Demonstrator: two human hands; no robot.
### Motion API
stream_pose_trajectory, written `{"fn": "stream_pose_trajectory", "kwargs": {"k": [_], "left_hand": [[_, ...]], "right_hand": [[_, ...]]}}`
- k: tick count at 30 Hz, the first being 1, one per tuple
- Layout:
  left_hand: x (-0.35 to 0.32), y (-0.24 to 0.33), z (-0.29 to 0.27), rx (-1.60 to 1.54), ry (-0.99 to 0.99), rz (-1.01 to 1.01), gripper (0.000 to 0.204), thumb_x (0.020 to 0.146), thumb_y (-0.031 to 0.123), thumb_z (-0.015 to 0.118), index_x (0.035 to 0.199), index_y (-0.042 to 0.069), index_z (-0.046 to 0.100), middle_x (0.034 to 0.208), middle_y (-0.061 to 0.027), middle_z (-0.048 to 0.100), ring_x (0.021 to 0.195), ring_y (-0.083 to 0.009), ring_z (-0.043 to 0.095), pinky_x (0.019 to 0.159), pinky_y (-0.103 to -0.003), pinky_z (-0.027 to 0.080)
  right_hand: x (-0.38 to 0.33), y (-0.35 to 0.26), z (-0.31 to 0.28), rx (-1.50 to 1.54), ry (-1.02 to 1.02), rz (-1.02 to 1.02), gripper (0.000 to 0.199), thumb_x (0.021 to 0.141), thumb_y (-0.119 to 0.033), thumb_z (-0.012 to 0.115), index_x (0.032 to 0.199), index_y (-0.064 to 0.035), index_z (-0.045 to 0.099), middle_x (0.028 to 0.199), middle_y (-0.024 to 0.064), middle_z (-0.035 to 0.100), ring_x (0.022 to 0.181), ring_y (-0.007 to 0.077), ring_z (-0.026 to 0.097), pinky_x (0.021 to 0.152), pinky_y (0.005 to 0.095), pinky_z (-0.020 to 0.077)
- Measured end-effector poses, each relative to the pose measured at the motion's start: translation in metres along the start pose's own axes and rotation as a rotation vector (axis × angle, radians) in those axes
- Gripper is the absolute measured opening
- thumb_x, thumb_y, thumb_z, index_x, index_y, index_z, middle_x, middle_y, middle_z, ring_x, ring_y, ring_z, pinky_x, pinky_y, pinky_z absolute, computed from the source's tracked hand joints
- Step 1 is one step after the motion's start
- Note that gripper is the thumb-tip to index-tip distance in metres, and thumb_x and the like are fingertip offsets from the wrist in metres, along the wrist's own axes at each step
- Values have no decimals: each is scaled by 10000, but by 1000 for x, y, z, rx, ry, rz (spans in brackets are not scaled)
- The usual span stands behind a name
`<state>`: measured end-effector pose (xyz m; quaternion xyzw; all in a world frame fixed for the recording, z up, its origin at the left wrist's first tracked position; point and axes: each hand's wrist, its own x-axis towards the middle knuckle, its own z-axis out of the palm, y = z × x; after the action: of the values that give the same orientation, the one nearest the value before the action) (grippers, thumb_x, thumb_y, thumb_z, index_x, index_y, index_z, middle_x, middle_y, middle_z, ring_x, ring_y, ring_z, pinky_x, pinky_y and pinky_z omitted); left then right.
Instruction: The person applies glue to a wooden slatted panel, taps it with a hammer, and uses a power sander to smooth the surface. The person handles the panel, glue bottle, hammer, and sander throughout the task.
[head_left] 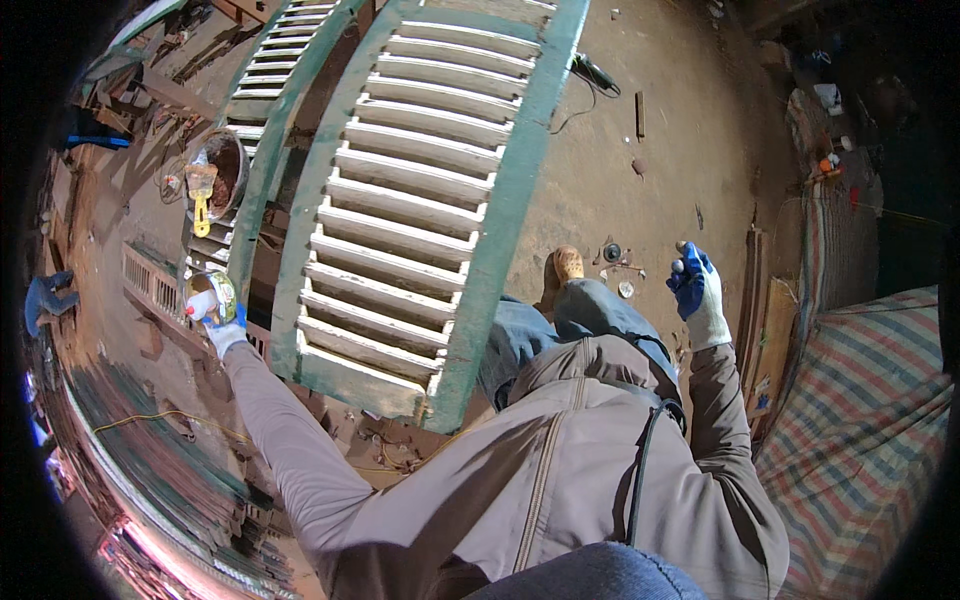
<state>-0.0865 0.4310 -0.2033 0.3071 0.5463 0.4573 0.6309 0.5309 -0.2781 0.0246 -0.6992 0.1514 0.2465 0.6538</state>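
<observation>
At the left, my left hand, in a white glove with blue coating, is closed around a small white bottle with a red tip. This bottle overlaps a round can with a patterned label, which stands on the lower end of a second louvered shutter; whether the hand also touches the can is unclear. My right hand, gloved the same way, is raised at the right with its fingers curled. Something small and greyish may be between them. A large green-framed shutter with white slats lies between the hands.
Beyond the can, a yellow-handled brush or scraper rests across a bucket. A corded power tool lies on the floor. Striped cloth covers something at the right, beside wooden boards. Another person is at the far left.
</observation>
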Motion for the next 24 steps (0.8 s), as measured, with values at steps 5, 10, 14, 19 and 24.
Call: {"fn": "stream_pose_trajectory", "kwargs": {"k": [5, 10, 14, 19, 24], "left_hand": [[-128, 2, 0, 182, 98, 30, 601, 1027, 493, 559, 1507, 154, 433, 1493, -133, 494, 1273, -340, 551, 1039, -480, 518], [-283, 0, -42, 222, 376, -293, 796, 989, 638, 501, 1586, 138, 336, 1523, -80, 462, 1322, -282, 489, 1144, -436, 367], [-463, -95, -36, 151, 835, -506, 705, 988, 633, 480, 1540, 208, 370, 1462, -42, 467, 1283, -226, 472, 1064, -420, 392], [-605, -252, 84, 373, 525, -851, 561, 981, 551, 544, 1399, 187, 459, 1219, -43, 527, 1042, -203, 527, 874, -388, 444], [-611, -373, 289, 593, -45, -844, 421, 973, 469, 607, 1258, 166, 549, 977, -44, 586, 801, -179, 583, 685, -357, 496]], "right_hand": [[29, 16, -75, 61, -22, 111, 292, 1038, -280, 643, 1201, -38, 634, 896, 40, 670, 717, 126, 630, 625, 271, 531], [79, 44, -172, -498, -147, -267, 216, 1071, -235, 541, 1155, -49, 614, 913, 13, 639, 760, 112, 615, 612, 272, 521], [146, 48, -241, -54, -128, -27, 207, 1080, -254, 522, 1128, -81, 626, 862, 5, 607, 676, 98, 551, 576, 260, 487], [243, 29, -275, 191, 71, 237, 286, 1001, -356, 662, 1129, -101, 653, 876, 40, 664, 691, 129, 600, 597, 294, 513], [350, -22, -251, 188, -67, 202, 261, 979, -310, 700, 1099, -80, 667, 847, 66, 683, 651, 136, 615, 572, 280, 522]]}}
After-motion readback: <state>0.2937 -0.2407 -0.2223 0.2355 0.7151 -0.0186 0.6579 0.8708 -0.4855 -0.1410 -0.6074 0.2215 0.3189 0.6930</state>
